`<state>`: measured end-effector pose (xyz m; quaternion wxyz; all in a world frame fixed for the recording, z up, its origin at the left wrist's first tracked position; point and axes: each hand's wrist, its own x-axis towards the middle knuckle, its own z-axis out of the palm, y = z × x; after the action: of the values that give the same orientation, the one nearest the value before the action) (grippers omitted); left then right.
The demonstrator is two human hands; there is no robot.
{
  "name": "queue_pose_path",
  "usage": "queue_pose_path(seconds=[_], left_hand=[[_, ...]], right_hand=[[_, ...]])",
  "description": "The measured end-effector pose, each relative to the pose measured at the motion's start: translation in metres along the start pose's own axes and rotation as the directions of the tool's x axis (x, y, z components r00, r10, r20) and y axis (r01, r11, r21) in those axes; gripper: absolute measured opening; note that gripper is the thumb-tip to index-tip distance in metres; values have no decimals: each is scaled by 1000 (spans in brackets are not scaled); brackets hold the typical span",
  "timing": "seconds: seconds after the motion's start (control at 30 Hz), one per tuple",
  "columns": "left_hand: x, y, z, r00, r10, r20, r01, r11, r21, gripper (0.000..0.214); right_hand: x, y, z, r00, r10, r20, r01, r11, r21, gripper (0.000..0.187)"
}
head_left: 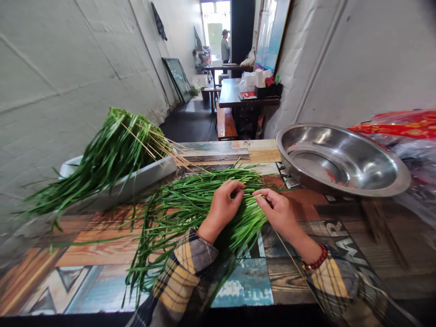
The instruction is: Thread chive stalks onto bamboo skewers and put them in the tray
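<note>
Long green garlic chives lie spread in a loose pile on the patterned wooden table, their pale stem ends toward the right. My left hand rests over the pile, thumb and forefinger closed at the stems. Close by on its right, my right hand pinches with thumb and forefinger at the stem ends. A thin bamboo skewer runs from beneath my right hand down toward the table's near edge; its upper end is hidden by the fingers.
At left, a white tray holds a heap of chives with several bamboo skewers on top. A steel basin stands at right, beside plastic bags. Farther off are a dark table, a bench and a standing person.
</note>
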<state>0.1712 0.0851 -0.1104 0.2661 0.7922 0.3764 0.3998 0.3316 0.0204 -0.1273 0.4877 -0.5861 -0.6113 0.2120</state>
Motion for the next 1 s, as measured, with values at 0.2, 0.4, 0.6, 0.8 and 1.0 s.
queue_pose_path(seconds=[0.2, 0.4, 0.6, 0.8, 1.0], left_hand=[[-2, 9, 4, 998, -43, 34, 47, 992, -121, 12], [-3, 9, 4, 993, -99, 70, 110, 975, -191, 10], [-2, 10, 2, 981, -141, 133, 175, 939, -297, 11], [-3, 10, 2, 973, -178, 148, 220, 906, -361, 11], [-4, 7, 3, 971, -197, 137, 235, 898, -372, 9]], right_hand=[[-1, -1, -2, 1000, 10, 3, -10, 1000, 15, 23], [-1, 0, -1, 1000, 15, -10, -15, 999, 41, 23], [-2, 0, 0, 999, 46, -1, -46, 995, 90, 23], [-2, 4, 1, 997, 79, 8, -79, 987, 141, 24], [-1, 4, 1, 997, 72, 15, -73, 984, 160, 22]])
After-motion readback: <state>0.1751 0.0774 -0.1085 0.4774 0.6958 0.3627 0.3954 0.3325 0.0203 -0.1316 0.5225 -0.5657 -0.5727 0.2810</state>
